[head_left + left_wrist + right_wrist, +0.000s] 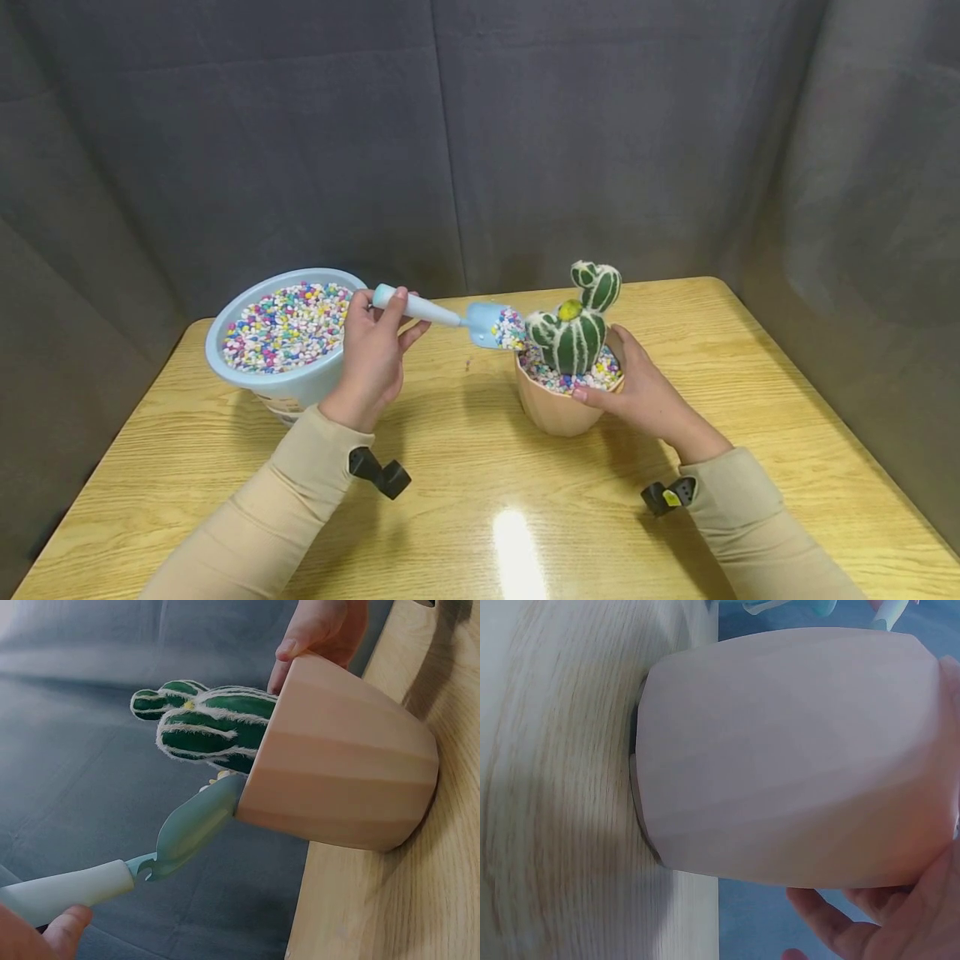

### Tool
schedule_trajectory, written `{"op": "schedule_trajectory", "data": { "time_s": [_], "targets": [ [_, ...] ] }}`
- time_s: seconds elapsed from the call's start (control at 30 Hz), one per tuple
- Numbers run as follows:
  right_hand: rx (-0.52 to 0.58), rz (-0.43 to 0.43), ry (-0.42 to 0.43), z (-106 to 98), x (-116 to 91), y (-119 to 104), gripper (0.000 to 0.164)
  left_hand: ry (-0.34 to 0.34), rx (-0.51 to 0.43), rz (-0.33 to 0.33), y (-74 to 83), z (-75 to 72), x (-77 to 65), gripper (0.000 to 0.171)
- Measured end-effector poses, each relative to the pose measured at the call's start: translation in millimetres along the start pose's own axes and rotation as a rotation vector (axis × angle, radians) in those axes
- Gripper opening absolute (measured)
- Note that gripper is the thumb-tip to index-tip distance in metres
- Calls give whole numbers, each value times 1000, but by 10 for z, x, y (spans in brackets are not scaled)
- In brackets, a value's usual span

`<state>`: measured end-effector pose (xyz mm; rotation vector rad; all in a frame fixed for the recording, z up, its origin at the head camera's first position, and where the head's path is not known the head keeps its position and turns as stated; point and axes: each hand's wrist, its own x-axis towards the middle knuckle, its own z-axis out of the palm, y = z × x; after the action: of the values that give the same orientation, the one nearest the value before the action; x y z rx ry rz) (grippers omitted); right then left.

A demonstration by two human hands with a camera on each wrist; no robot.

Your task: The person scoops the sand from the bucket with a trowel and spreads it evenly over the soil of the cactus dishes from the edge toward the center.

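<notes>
My left hand (371,354) grips the pale blue handle of a small trowel (482,318), its blade carrying multicoloured pebbles (508,329). The blade's tip reaches the left rim of a peach flowerpot (558,410); in the left wrist view, the trowel (196,825) slopes against that rim. A green cactus (576,343) with white fuzzy ribs and a yellow top stands in the pot among pebbles. My right hand (647,390) holds the pot's right side, thumb over the rim. The pot (795,757) fills much of the right wrist view, with fingers (829,922) along its side.
A light blue bucket (303,385) full of multicoloured pebbles (285,325) stands at the left of the wooden table (450,500). Tiny bits (468,364) lie between bucket and pot. Dark grey curtains (300,167) hang behind and at both sides.
</notes>
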<state>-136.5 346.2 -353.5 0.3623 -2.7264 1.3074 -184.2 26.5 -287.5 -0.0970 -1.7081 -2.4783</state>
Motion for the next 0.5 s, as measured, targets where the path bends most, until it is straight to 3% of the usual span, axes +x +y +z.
{"op": "schedule_trajectory", "data": {
  "time_s": [0.5],
  "targets": [
    [-10, -31, -52, -51, 25, 46, 109, -7, 45, 42, 24, 28, -14, 11]
  ]
}}
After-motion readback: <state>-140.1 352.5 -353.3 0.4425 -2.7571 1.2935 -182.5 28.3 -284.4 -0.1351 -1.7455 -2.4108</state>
